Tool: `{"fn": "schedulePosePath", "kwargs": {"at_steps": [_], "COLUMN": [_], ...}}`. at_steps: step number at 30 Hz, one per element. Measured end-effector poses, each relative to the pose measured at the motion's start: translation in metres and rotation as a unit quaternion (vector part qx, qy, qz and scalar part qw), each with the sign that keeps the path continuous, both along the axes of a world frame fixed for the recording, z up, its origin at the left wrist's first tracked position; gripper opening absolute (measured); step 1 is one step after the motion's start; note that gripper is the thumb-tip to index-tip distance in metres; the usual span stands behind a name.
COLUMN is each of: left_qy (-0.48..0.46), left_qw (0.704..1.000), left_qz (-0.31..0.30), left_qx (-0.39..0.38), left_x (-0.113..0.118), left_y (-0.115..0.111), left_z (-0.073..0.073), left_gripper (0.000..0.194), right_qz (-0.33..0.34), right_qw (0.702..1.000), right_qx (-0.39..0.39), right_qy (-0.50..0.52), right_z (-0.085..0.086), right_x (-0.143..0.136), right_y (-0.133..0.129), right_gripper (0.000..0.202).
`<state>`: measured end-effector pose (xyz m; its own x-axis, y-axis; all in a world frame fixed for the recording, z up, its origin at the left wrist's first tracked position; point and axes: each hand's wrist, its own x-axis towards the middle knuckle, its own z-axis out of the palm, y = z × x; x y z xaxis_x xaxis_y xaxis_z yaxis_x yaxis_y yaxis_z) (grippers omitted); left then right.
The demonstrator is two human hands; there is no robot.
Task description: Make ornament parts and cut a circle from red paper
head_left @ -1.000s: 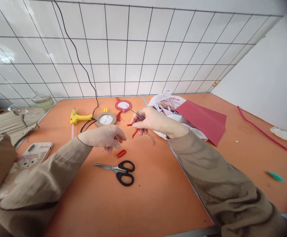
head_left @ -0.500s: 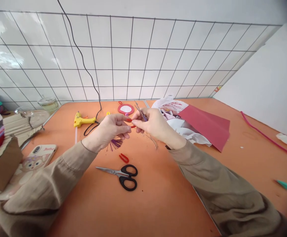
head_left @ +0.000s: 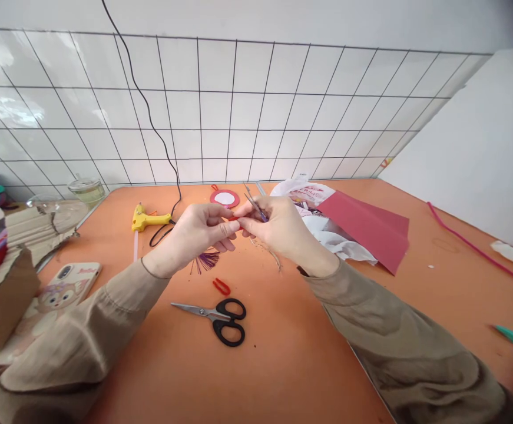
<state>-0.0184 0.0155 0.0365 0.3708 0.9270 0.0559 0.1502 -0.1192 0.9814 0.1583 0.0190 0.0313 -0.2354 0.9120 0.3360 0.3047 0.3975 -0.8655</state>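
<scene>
Both hands meet above the middle of the orange table. My left hand [head_left: 203,231] pinches a short red pipe cleaner [head_left: 234,218] between thumb and fingers. From the other side, the thumb and index finger of my right hand [head_left: 274,227] grip the same piece. Tucked in the right hand is also a slim tool with two pointed metal tips and a purplish part [head_left: 256,206]; its exact kind is hard to make out. Below the hands lie a bent red pipe cleaner [head_left: 221,287] and black-handled scissors [head_left: 221,318]. A purple tassel [head_left: 207,261] shows partly under the left hand.
Behind the hands lies a red-rimmed white disc [head_left: 225,199]. A yellow glue gun [head_left: 150,218] with a cord is at left, near a phone [head_left: 68,288] and a cardboard box [head_left: 4,294]. Red sheet [head_left: 371,229] and white plastic bag [head_left: 327,232] lie right, then a pink pipe cleaner [head_left: 477,244].
My hands have come closer together, the left thumb now meeting the right fingertips at the red pipe cleaner. The view has tilted slightly; objects on the table have stayed put.
</scene>
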Motion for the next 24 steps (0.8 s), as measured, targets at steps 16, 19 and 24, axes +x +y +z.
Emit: {"fn": "schedulePosePath", "kwargs": {"at_steps": [16, 19, 24], "left_qy": [-0.034, -0.004, 0.082], "left_qw": [0.998, 1.0, 0.993], "left_qz": [0.027, 0.015, 0.025], "left_qx": [0.041, 0.027, 0.076], "left_x": [0.006, 0.003, -0.001], "left_y": [-0.001, -0.001, -0.009], "left_z": [-0.009, -0.005, 0.008], "left_gripper": [0.029, 0.026, 0.02], "right_qz": [-0.015, -0.012, 0.01], "right_qw": [0.997, 0.978, 0.945], "right_qx": [0.046, 0.174, 0.296], "right_qy": [-0.053, -0.111, -0.141], "right_z": [0.0, -0.001, -0.002], "right_x": [0.001, 0.002, 0.002], "right_y": [0.001, 0.001, -0.002], "right_gripper": [0.015, 0.022, 0.018]}}
